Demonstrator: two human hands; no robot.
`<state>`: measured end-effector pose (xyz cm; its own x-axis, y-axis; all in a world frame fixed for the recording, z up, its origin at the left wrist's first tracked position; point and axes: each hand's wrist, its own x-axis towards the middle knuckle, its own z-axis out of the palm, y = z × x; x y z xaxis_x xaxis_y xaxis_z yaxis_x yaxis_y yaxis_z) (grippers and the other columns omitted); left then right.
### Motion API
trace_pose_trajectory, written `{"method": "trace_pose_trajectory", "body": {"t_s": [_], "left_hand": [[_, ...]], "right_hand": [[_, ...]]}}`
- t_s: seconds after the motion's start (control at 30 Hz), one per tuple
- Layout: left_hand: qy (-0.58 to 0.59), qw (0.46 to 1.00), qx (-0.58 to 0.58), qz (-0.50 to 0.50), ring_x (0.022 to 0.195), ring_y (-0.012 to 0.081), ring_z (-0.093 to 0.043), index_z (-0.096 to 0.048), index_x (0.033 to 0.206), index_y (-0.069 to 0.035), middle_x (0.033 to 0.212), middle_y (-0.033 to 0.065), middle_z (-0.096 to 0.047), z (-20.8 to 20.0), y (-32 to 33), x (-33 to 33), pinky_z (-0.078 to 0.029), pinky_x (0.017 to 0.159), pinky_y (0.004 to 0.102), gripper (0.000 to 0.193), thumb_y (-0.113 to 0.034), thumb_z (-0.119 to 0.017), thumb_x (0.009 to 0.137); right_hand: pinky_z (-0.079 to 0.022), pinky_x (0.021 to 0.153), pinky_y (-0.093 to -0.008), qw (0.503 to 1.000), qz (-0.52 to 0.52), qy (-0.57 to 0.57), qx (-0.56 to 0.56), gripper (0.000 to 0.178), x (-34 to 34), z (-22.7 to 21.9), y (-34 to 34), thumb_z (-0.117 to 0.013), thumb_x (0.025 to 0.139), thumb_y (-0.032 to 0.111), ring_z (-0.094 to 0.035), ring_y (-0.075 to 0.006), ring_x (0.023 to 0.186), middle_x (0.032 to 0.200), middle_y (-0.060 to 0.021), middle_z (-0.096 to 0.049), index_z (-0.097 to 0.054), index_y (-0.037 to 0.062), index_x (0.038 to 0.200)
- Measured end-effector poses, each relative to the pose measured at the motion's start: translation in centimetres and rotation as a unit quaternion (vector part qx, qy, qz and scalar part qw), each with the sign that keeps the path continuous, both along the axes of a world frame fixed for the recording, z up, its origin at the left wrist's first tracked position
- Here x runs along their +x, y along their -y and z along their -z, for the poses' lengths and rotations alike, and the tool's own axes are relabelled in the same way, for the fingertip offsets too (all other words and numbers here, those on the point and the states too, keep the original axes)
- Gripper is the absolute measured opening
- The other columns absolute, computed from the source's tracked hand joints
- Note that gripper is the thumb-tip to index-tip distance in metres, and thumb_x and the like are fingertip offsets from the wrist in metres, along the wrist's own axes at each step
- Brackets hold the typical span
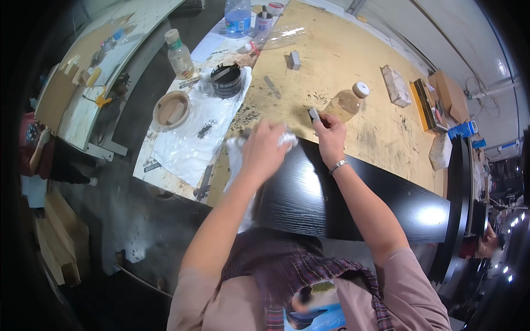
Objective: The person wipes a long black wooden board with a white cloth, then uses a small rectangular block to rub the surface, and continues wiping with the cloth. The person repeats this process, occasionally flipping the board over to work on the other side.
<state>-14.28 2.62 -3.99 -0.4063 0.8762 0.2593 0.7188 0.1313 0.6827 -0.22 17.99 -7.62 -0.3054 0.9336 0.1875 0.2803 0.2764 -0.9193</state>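
Wiping a black panel on a workbench.

The left hand [266, 148] is closed around a white rag [236, 151], pressing it on the near end of the black panel [353, 193], which lies across the bench [353, 60] in front of the person. The right hand [330, 132] pinches a small grey tool [313, 115] at the panel's far edge, fingers curled tight. A capped bottle [346, 102] lies on its side just beyond that hand (contents pale yellow). Judging from this, a sweep of the right hand could knock the bottle rolling, and grit from the dusty bench caught under the rag could scratch the finish.
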Motion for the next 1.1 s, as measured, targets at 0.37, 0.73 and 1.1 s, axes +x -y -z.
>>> {"method": "trace_pose_trajectory", "body": {"t_s": [0.37,0.73,1.1], "left_hand": [[0.041,0.999,-0.004,-0.015,0.100,0.0425,-0.061,-0.057,0.107,-0.002,0.110,0.0188,-0.061,1.7,7.2,2.3,-0.049,0.083,0.0474,0.030,-0.008,-0.072,0.082],[0.092,0.996,-0.008,0.005,0.103,0.0383,-0.063,-0.067,0.119,-0.009,0.110,0.0150,-0.060,1.4,9.9,3.2,-0.050,0.087,0.0459,0.033,-0.010,-0.070,0.086],[0.037,0.997,-0.070,0.021,0.101,0.0418,-0.060,-0.061,0.114,-0.006,0.112,0.0175,-0.058,-0.5,12.2,3.6,-0.050,0.084,0.0484,0.031,-0.011,-0.069,0.085]], "right_hand": [[-0.048,0.072,-0.0295,0.999,0.012,0.012,0.042,0.027,0.0,-0.8,0.6,-0.069,0.082,0.012,-0.059,-0.0162,0.076,0.085,-0.0086,-0.061,-0.072,-0.0068,0.101],[-0.052,0.078,-0.0387,0.999,0.026,0.025,0.015,0.028,0.3,-1.9,0.9,-0.069,0.081,0.019,-0.065,-0.0310,0.083,0.092,-0.0173,-0.066,-0.074,-0.0047,0.097],[-0.047,0.070,-0.0312,0.999,0.011,0.028,0.035,0.027,-0.3,-1.7,0.8,-0.070,0.080,0.012,-0.058,-0.0179,0.073,0.080,-0.0094,-0.060,-0.072,-0.0069,0.099]]}}
